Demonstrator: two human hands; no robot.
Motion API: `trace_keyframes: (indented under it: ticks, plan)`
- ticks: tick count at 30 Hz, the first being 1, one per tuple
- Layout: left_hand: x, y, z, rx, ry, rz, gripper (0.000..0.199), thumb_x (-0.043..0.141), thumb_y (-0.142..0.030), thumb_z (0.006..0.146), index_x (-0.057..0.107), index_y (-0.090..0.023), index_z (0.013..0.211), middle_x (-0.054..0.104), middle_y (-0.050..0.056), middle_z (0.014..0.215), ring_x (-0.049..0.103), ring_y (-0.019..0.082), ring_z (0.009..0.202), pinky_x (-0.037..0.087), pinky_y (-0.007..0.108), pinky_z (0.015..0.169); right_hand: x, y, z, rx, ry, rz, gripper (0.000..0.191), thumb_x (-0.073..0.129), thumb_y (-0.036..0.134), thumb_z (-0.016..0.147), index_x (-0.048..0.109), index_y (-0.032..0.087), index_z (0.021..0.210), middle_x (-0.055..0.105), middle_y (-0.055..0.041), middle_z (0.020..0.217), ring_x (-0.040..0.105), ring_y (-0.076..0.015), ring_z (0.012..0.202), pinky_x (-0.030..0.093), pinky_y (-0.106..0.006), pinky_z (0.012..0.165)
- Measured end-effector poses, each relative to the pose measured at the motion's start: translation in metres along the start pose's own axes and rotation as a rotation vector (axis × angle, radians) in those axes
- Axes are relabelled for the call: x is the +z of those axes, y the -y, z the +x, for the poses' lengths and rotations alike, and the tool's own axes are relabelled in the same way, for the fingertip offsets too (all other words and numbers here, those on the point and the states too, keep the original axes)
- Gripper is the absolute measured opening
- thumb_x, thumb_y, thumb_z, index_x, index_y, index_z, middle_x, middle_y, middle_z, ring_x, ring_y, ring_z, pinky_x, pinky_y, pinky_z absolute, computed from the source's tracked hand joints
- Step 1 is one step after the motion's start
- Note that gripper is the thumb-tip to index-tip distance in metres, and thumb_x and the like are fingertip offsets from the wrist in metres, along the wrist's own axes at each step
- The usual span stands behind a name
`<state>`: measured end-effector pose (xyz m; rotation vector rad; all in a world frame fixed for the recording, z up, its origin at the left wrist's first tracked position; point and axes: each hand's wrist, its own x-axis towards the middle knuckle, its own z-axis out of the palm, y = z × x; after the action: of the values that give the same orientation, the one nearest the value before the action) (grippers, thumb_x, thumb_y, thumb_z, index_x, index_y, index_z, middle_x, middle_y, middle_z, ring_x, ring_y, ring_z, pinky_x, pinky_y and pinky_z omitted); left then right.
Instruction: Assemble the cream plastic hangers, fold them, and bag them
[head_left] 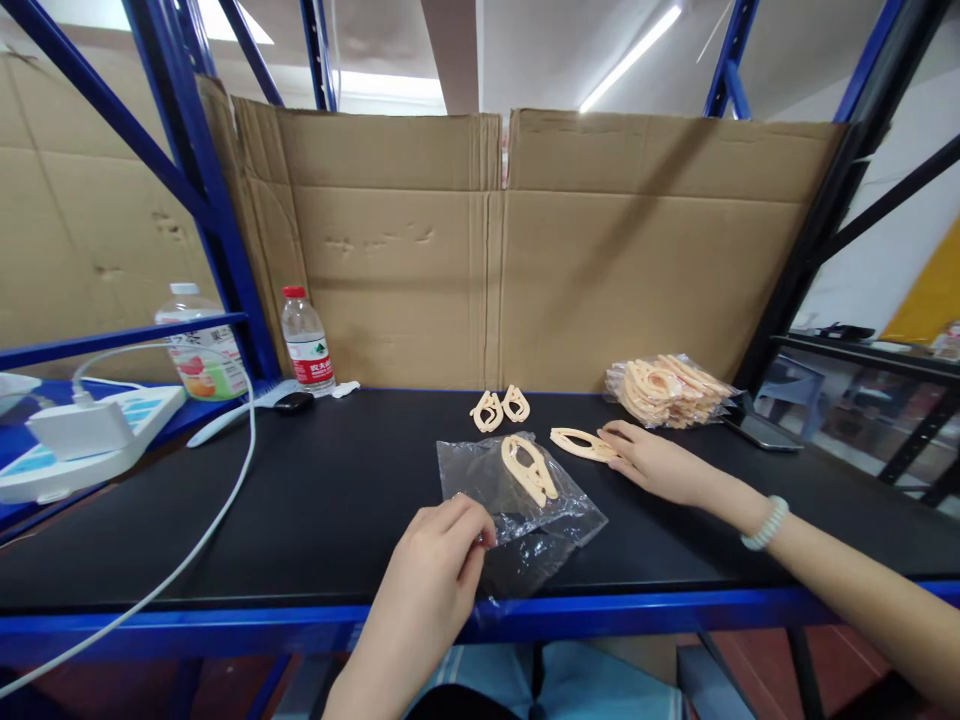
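My left hand (439, 560) pinches the near left edge of a clear plastic bag (472, 465) on the black tabletop. A cream plastic folding hanger (529, 470), folded into a loop shape, lies at this bag. Whether it is inside or on top, I cannot tell. To the right, my right hand (652, 462) has its fingers closed on the right end of a second cream folding hanger (577, 443), which lies flat. Behind the bag stand two small cream loop-shaped pieces (487, 410), side by side.
A clear bag full of cream hangers (671, 390) lies at the back right, near a dark flat device (765, 432). At left are a red-capped water bottle (307, 345), a larger bottle (201, 350), a power strip (150, 415) and a white cable (217, 520). Cardboard (390, 250) walls the back.
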<state>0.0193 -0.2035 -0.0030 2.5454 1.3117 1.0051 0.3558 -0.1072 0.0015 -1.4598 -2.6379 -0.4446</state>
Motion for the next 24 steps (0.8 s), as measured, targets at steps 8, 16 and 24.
trace_keyframes:
  ticks: [8,16,24]
  plan:
    - [0.003,-0.007,-0.012,0.14,0.017,0.008,0.028,0.039,0.0,0.087,0.057,-0.021,0.088,0.062,0.001,0.102,0.054,0.019,0.085,0.045,0.034,0.074,-0.014,0.041,-0.065,-0.104,-0.177,0.221,0.043,0.034,0.013,0.096,0.047,0.023,0.135,0.053,-0.0127,0.126,0.058,-0.0222,0.108,0.052,-0.037,0.091]
    - [0.002,-0.001,-0.012,0.221,-0.038,0.098,0.04,0.038,0.007,0.08,0.064,-0.019,0.097,0.067,0.004,0.103,0.057,0.022,0.09,0.048,0.04,0.079,-0.017,0.072,-0.107,-0.116,-0.266,0.179,0.039,0.039,0.026,0.1,0.046,0.023,0.138,0.058,-0.0123,0.124,0.059,-0.0234,0.108,0.056,-0.034,0.086]
    - [-0.01,-0.02,-0.02,0.172,0.04,0.022,0.037,0.032,-0.003,0.085,0.063,-0.021,0.093,0.063,0.005,0.114,0.054,0.023,0.104,0.047,0.041,0.087,0.005,0.082,-0.146,-0.216,-0.41,0.071,0.046,0.03,0.016,0.1,0.036,0.022,0.146,0.061,-0.0087,0.127,0.061,-0.0238,0.109,0.056,-0.035,0.086]
